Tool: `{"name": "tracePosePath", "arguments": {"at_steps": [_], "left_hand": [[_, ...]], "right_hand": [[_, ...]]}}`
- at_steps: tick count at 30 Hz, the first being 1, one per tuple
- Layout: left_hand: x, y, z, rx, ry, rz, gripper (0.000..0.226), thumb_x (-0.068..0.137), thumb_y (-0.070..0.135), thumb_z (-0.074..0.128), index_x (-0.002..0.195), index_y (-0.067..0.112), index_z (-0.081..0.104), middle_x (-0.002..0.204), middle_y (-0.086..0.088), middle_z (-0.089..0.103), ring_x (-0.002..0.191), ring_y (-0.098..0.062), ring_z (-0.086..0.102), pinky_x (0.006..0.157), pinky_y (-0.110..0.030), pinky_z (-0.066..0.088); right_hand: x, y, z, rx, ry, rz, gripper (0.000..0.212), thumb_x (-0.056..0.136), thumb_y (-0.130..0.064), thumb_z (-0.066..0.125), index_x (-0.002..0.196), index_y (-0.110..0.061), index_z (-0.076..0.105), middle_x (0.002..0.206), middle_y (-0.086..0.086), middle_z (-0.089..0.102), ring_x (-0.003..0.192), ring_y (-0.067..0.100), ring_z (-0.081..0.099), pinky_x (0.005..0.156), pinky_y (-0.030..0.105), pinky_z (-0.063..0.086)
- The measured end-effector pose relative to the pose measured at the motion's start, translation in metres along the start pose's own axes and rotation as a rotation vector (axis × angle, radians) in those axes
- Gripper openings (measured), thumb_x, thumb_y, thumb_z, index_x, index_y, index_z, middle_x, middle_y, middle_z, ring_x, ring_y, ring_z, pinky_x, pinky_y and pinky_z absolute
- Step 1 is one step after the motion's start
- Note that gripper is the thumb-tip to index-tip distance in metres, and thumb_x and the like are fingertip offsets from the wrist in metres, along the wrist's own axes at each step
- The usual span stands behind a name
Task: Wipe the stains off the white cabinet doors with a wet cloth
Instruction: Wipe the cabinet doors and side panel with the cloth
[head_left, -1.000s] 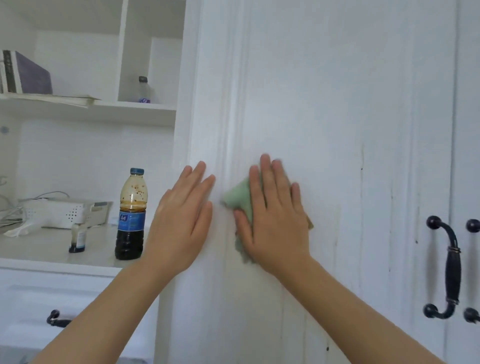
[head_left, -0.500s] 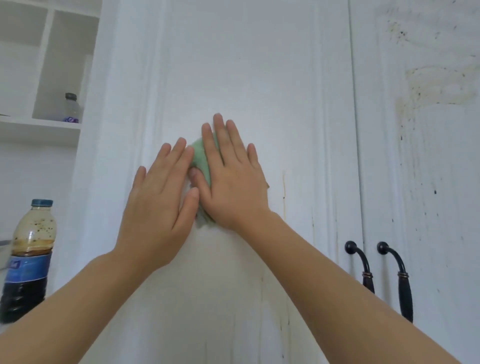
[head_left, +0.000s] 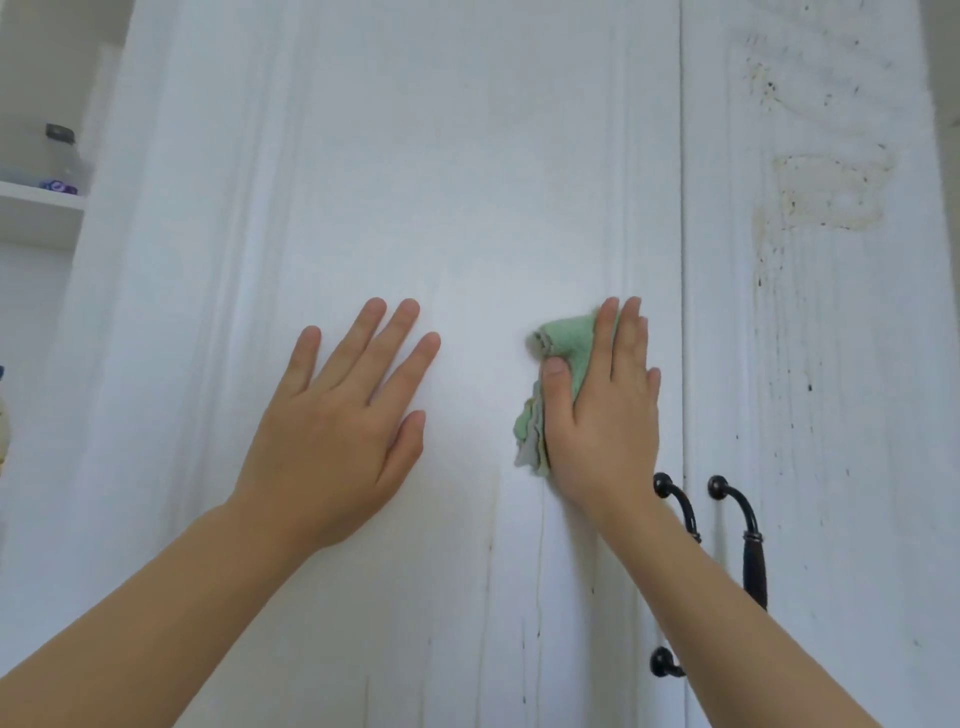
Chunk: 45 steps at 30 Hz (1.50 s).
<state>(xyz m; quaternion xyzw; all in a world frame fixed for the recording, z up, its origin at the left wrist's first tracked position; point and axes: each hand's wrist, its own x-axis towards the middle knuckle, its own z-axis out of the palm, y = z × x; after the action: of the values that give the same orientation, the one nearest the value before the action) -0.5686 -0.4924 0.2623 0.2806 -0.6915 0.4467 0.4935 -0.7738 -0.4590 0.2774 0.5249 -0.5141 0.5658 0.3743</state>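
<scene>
- Left cabinet door (head_left: 441, 156): white, panelled, upright, and fills most of the view. Thin dark vertical drip streaks (head_left: 540, 561) mark its lower part; the upper panel looks largely clean.
- Right cabinet door (head_left: 810, 415): white, just beside the left door across a narrow seam. It carries a brownish ring-shaped stain (head_left: 826, 192) high up, with dark specks and faint runs scattered below (heavier soiling than its neighbour).
- Left hand (head_left: 337, 431): flat against the left door, palm to the panel, fingers straight and spread, holding nothing.
- Right hand (head_left: 602, 415): pressed flat on the cloth near the right edge of the left door, fingers straight and close together, thumb lying along the cloth's left side.
- Cloth (head_left: 563, 343): light green, bunched, trapped between the right hand and the left door. One end sticks out above the thumb, and folded layers show below it (whether it is wet cannot be told).
- Left door handle (head_left: 680, 506): black, curved, partly hidden behind the right forearm.
- Right door handle (head_left: 748, 540): black, curved, just beside the first, across the seam.
- Shelf (head_left: 41, 200): white, at the far left edge, well apart from the hands.
- Clear bottle (head_left: 60, 161): dark cap, standing on the shelf, blurred.
</scene>
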Motion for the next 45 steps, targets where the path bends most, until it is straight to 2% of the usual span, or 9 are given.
{"name": "tracePosePath", "arguments": {"at_steps": [6,9,12,16,24,29,35,40,45], "left_hand": [[-0.004,0.001,-0.002,0.013,-0.030,0.017,0.054,0.094,0.031,0.025,0.141,0.009,0.039,0.151,-0.012,0.030,0.139,-0.029,0.027,0.105,-0.055,0.025],[-0.006,-0.001,-0.002,0.018,-0.022,0.037,0.054,0.094,0.031,0.025,0.141,0.009,0.039,0.151,-0.012,0.029,0.139,-0.029,0.028,0.106,-0.053,0.023],[-0.006,-0.002,-0.002,0.022,-0.002,0.035,0.054,0.094,0.032,0.025,0.141,0.009,0.039,0.151,-0.012,0.029,0.139,-0.028,0.028,0.106,-0.052,0.022],[-0.006,-0.001,-0.002,0.019,0.001,0.040,0.054,0.094,0.032,0.026,0.141,0.008,0.039,0.151,-0.013,0.030,0.139,-0.030,0.029,0.105,-0.054,0.023],[-0.012,0.000,-0.001,0.003,-0.007,0.030,0.055,0.094,0.032,0.026,0.141,0.007,0.039,0.151,-0.014,0.029,0.139,-0.031,0.027,0.106,-0.055,0.023],[-0.014,-0.001,-0.005,-0.024,-0.028,0.054,0.056,0.094,0.034,0.027,0.141,0.007,0.038,0.151,-0.013,0.028,0.140,-0.029,0.026,0.107,-0.052,0.022],[-0.014,0.001,-0.008,-0.125,-0.020,0.023,0.057,0.095,0.038,0.023,0.142,0.010,0.039,0.152,-0.009,0.028,0.141,-0.025,0.022,0.111,-0.046,0.015],[-0.016,-0.001,-0.008,-0.179,-0.010,0.013,0.057,0.096,0.036,0.020,0.141,0.006,0.038,0.152,-0.008,0.028,0.141,-0.023,0.021,0.112,-0.040,0.011],[-0.018,-0.002,-0.011,-0.223,-0.041,0.011,0.056,0.096,0.034,0.022,0.140,0.003,0.040,0.151,-0.009,0.029,0.141,-0.022,0.021,0.112,-0.039,0.010]], "right_hand": [[-0.108,0.037,-0.007,-0.182,-0.167,-0.087,0.064,0.097,-0.053,0.009,0.151,-0.022,-0.008,0.160,0.002,-0.001,0.147,0.017,-0.001,0.115,0.035,0.000],[-0.092,0.035,-0.010,-0.230,-0.170,-0.078,0.067,0.096,-0.056,0.005,0.151,-0.021,-0.008,0.159,0.001,-0.004,0.146,0.014,-0.005,0.114,0.032,-0.006],[-0.044,0.016,-0.009,-0.197,-0.112,0.012,0.069,0.086,-0.060,-0.002,0.142,-0.025,-0.022,0.152,-0.010,-0.023,0.140,0.003,-0.023,0.111,0.027,-0.017],[-0.037,0.005,-0.002,-0.121,-0.048,0.103,0.069,0.086,-0.058,0.001,0.142,-0.023,-0.020,0.151,-0.011,-0.025,0.139,0.001,-0.023,0.113,0.028,-0.013],[-0.201,0.035,0.003,-0.075,-0.216,0.056,0.069,0.098,-0.051,0.015,0.152,-0.013,-0.002,0.160,0.007,0.000,0.146,0.023,0.005,0.114,0.028,0.007],[-0.132,0.016,-0.004,0.011,-0.138,0.060,0.071,0.094,-0.058,0.013,0.147,-0.022,-0.018,0.157,-0.002,-0.022,0.145,0.015,-0.015,0.114,0.021,-0.010],[0.044,-0.040,0.003,0.008,0.009,0.245,0.069,0.101,-0.046,0.023,0.150,-0.007,-0.005,0.158,0.013,-0.012,0.145,0.025,-0.015,0.117,0.038,-0.002],[-0.020,-0.039,0.020,-0.036,0.049,-0.062,0.065,0.099,-0.043,0.024,0.151,-0.010,0.004,0.159,0.011,-0.003,0.146,0.024,-0.008,0.115,0.039,-0.001],[-0.163,-0.015,0.020,-0.144,-0.193,-0.362,0.066,0.098,-0.048,0.018,0.152,-0.011,0.005,0.159,0.014,0.000,0.147,0.030,0.002,0.114,0.039,0.008]]}}
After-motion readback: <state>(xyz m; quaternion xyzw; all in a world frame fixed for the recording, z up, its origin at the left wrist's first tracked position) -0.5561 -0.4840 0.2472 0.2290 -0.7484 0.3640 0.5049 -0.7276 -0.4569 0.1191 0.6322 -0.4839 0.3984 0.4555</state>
